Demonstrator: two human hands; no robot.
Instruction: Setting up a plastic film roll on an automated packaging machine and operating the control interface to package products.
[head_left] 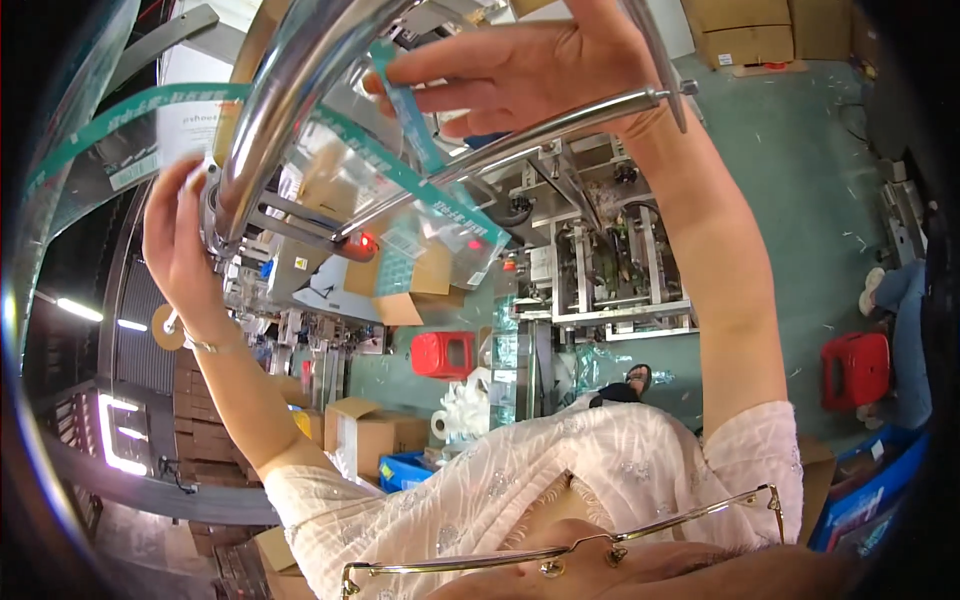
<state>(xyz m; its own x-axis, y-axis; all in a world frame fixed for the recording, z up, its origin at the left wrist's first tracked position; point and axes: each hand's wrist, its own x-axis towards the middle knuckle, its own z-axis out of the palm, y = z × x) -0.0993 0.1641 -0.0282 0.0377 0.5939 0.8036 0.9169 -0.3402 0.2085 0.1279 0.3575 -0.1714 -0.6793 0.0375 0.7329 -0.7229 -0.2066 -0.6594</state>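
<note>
Green-banded film shows on both sides of a chrome tube; my right grip is at it, fingers apart; my left grip is by the tube's lower end, whether clamped I cannot tell

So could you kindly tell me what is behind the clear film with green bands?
Part of a cardboard box shows through the clear film; what the green bands cover cannot be seen.

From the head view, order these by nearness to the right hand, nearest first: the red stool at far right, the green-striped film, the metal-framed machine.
1. Green-striped film: left, at the right hand's fingertips.
2. Metal-framed machine: below the hand in the picture.
3. Red stool: on the floor, far right.
</note>
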